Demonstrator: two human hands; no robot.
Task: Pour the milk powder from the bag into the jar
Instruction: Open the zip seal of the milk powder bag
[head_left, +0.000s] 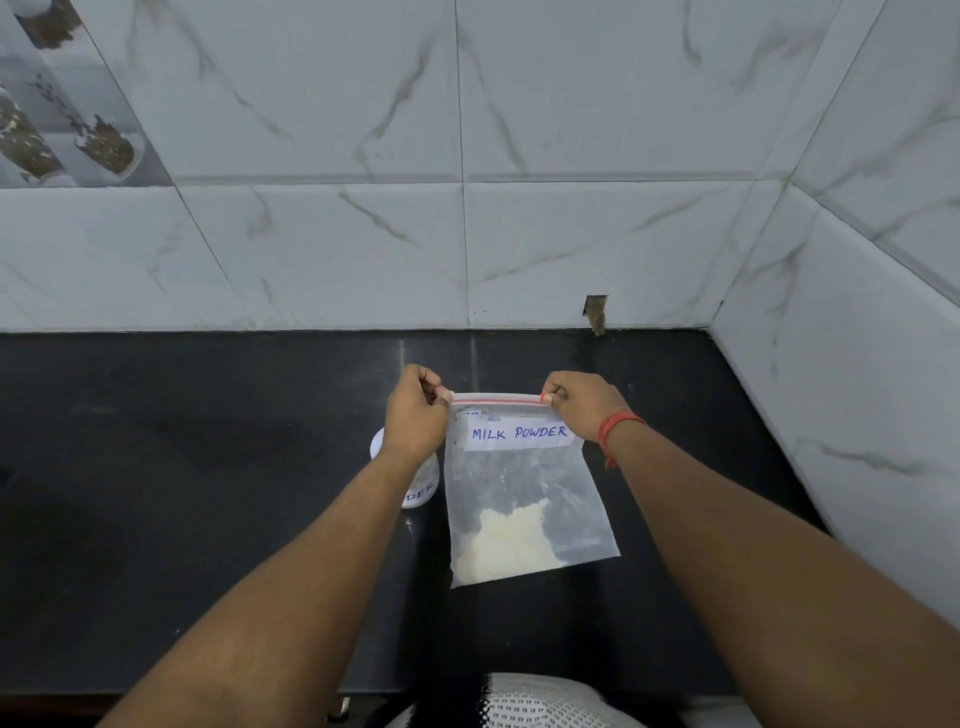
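A clear zip bag (524, 499) labelled "MILK POWDER" hangs upright above the black counter (182, 467), with pale powder settled in its lower left corner. My left hand (415, 415) pinches the left end of the red zip strip, and my right hand (582, 402) pinches the right end. A clear jar (423, 486) with a white label stands on the counter just left of the bag, mostly hidden behind my left wrist.
A marble-tiled wall (467, 234) runs along the back of the counter, and a second tiled wall (857, 389) closes the right side. A small notch (596, 312) is cut in the back wall at counter level.
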